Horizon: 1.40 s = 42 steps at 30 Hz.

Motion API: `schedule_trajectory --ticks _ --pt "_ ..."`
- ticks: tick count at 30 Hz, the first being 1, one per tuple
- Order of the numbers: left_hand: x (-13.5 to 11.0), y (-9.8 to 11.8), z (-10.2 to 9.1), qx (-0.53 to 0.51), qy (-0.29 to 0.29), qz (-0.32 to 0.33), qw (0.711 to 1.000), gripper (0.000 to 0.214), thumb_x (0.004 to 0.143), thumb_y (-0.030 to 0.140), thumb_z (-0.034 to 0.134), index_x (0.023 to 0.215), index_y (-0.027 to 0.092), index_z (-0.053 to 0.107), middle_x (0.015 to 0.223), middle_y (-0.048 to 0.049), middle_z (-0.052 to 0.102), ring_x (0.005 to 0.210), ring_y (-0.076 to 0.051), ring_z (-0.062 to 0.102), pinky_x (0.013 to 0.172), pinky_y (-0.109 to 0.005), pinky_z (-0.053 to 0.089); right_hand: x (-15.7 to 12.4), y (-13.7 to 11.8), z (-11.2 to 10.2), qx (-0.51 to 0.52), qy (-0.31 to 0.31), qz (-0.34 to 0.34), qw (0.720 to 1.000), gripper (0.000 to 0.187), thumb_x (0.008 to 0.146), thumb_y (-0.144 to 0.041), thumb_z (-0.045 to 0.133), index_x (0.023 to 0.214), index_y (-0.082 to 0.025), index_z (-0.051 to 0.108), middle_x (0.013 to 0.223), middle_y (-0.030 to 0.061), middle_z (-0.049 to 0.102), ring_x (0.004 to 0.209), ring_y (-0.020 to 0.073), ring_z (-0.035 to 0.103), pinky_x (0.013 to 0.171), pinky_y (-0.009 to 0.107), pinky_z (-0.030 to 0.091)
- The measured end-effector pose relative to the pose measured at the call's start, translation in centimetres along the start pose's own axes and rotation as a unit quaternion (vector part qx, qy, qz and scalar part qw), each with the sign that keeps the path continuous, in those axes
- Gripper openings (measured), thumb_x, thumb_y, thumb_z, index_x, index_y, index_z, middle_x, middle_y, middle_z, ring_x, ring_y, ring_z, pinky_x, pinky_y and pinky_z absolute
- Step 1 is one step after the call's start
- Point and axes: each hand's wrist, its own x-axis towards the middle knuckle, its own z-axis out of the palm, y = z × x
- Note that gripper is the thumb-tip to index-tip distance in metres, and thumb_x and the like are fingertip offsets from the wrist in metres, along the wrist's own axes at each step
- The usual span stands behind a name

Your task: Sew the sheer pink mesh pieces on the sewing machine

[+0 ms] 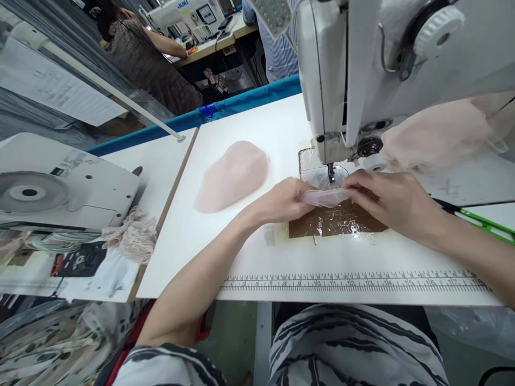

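Between my two hands a small strip of sheer pale pink fabric [326, 198] is stretched, just in front of the sewing machine's presser foot [331, 172]. My left hand [286, 199] pinches its left end, and the fingertips are partly hidden behind the cloth. At the other end, my right hand [380, 201] grips it between thumb and fingers. The sewing machine [332, 80] towers over both hands. Below them, shiny clear tape covers a brown patch [333, 222] on the white table. A separate pale pink fabric piece [237, 174] lies flat to the left.
More pink fabric [438, 134] is heaped under the machine arm at right. A printed ruler [354, 282] runs along the front edge. Green scissors or snips [486, 226] lie right. Another machine [64, 182] and a thread bundle [134, 233] are left. Co-workers [145, 59] sit beyond the blue-edged table.
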Motion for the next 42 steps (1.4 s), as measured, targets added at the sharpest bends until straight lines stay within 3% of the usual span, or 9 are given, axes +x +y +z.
schedule_trajectory --ticks 4,7,10,15,18,21,25,36,42 --pt "-0.7 -0.6 1.3 0.123 0.020 0.046 0.991 0.020 0.072 0.008 0.047 0.059 0.014 0.061 0.055 0.0025 0.053 0.050 -0.008 0.039 0.050 -0.023 0.029 -0.6 -0.2 -0.1 0.024 -0.039 -0.008 0.999 0.019 0.099 -0.022 0.045 0.098 -0.019 0.065 0.078 0.0011 0.070 0.058 0.0127 0.061 0.050 0.026 0.044" --pt "-1.4 -0.5 2.5 0.272 0.063 0.105 0.954 0.041 0.074 0.005 0.045 0.095 0.021 0.076 0.062 0.0018 0.061 0.051 -0.010 0.046 0.049 -0.024 0.028 -0.9 -0.3 -0.2 0.023 -0.074 -0.032 0.996 0.021 0.097 -0.019 0.046 0.095 -0.017 0.066 0.084 0.0041 0.070 0.066 0.0149 0.064 0.053 0.028 0.047" --pt "-2.0 0.0 3.5 0.394 0.105 0.165 0.898 0.052 0.083 0.004 0.044 0.125 0.025 0.068 0.068 0.0004 0.065 0.056 -0.014 0.053 0.049 -0.026 0.030 -1.0 -0.4 -0.3 -0.027 -0.081 -0.066 0.994 0.025 0.096 -0.014 0.045 0.086 -0.018 0.068 0.087 0.0054 0.071 0.073 0.0173 0.064 0.061 0.031 0.051" --pt "-2.5 1.1 4.9 0.481 0.171 0.193 0.838 0.029 0.096 0.011 0.049 0.118 0.015 0.069 0.110 -0.0099 0.072 0.091 -0.021 0.067 0.066 -0.032 0.050 -0.6 -0.8 -0.9 -0.127 -0.048 -0.127 0.983 0.028 0.093 -0.011 0.049 0.078 -0.022 0.070 0.099 0.0064 0.075 0.082 0.0225 0.067 0.069 0.038 0.052" --pt "-2.8 1.2 5.7 0.476 0.187 0.185 0.839 0.031 0.099 0.010 0.046 0.123 0.012 0.066 0.134 -0.0135 0.064 0.122 -0.025 0.061 0.095 -0.039 0.053 -0.6 -1.1 -0.9 -0.119 -0.044 -0.144 0.981 0.029 0.093 -0.008 0.048 0.083 -0.019 0.073 0.103 0.0086 0.076 0.096 0.0259 0.069 0.076 0.040 0.053" --pt "-3.3 0.9 6.3 0.470 0.170 0.163 0.851 0.035 0.101 0.011 0.042 0.130 0.009 0.061 0.135 -0.0160 0.063 0.128 -0.027 0.059 0.111 -0.049 0.045 -1.0 -1.2 -0.7 -0.094 -0.062 -0.134 0.985 0.028 0.093 -0.006 0.049 0.091 -0.016 0.075 0.107 0.0102 0.076 0.107 0.0271 0.068 0.086 0.041 0.054" --pt "-3.6 0.5 6.5 0.466 0.160 0.157 0.856 0.038 0.100 0.012 0.043 0.135 0.008 0.058 0.136 -0.0181 0.062 0.128 -0.030 0.059 0.113 -0.057 0.043 -1.3 -1.2 -0.4 -0.077 -0.071 -0.135 0.985 0.025 0.093 -0.007 0.051 0.094 -0.013 0.075 0.107 0.0107 0.076 0.103 0.0258 0.070 0.092 0.044 0.056" --pt "-3.4 0.4 6.2 0.464 0.140 0.147 0.862 0.040 0.099 0.012 0.044 0.138 0.009 0.055 0.138 -0.0184 0.059 0.131 -0.030 0.057 0.114 -0.060 0.040 -1.3 -0.8 -0.2 -0.091 -0.061 -0.153 0.982 0.026 0.090 -0.004 0.052 0.090 -0.017 0.074 0.104 0.0082 0.077 0.098 0.0227 0.072 0.096 0.044 0.056" --pt "-2.9 -0.1 5.9 0.447 0.140 0.132 0.873 0.042 0.098 0.013 0.046 0.139 0.009 0.054 0.140 -0.0184 0.059 0.135 -0.031 0.053 0.117 -0.061 0.035 -0.7 -0.5 -0.2 -0.110 -0.045 -0.156 0.981 0.025 0.094 -0.007 0.050 0.088 -0.016 0.073 0.104 0.0094 0.077 0.098 0.0223 0.072 0.085 0.038 0.058"
